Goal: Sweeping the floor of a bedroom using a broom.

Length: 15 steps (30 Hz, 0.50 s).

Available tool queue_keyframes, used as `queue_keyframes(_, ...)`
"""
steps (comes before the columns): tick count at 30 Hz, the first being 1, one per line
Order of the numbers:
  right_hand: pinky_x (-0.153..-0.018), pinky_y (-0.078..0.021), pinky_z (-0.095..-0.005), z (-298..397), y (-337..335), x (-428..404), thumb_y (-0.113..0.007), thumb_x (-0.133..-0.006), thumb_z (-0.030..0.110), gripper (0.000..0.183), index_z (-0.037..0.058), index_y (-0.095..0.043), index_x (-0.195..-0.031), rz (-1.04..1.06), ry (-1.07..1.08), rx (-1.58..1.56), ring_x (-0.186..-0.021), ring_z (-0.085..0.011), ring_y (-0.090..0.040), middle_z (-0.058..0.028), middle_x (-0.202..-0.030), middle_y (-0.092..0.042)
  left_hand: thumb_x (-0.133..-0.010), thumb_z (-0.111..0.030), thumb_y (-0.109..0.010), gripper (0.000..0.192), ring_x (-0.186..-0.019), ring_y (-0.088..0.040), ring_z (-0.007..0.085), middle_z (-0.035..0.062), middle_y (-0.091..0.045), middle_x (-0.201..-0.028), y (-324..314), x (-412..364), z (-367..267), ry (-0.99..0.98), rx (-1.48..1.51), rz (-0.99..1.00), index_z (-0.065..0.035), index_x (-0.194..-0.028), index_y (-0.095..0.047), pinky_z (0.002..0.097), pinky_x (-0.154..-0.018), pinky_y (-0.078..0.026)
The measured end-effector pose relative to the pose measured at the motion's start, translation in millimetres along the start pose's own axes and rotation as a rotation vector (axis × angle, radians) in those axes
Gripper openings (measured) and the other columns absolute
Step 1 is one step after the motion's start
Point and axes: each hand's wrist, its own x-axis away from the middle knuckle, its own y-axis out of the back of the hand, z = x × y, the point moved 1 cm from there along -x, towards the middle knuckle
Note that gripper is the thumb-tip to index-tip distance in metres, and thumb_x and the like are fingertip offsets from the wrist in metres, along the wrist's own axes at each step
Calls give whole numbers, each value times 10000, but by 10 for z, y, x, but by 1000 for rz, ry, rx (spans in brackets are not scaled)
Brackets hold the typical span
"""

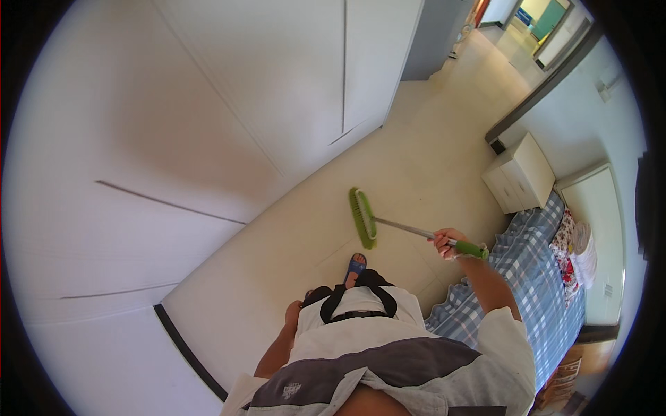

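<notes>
A broom with a metal pole is gripped in my right hand, just below its green handle end. The green-bristled broom head lies on its side toward the pale tiled floor, ahead of my foot in a blue slipper. My left hand hangs down beside my hip. Its fingers are mostly hidden behind my clothing, so whether it holds something does not show.
A white wardrobe runs along the left. On the right stand a bed with a blue checked cover and a white nightstand. Beyond a dark-framed doorway, a hallway floor stretches away.
</notes>
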Motion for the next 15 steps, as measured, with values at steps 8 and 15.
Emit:
queue_keyframes(8, -314, -215, -188, -321, -375, -71, -387, -719, 136, 254, 153, -270, -495, -157, 280, 150, -327, -32, -304, 68, -409, -301, -625, -185, -523, 226, -739, -522, 256, 140, -545, -781, 323, -461, -498, -18, 68, 0, -45, -802, -548, 309, -649, -401)
queue_keyframes(15, -313, -180, -178, -590, -891, -224, -399, -743, 147, 72, 85, -371, -767, 57, 217, 63, -343, -7, -288, 73, -462, -305, -667, -185, -478, 203, -736, -521, 256, 139, -548, -763, 445, -788, -887, -174, 39, 58, -29, -773, -555, 300, -650, -400)
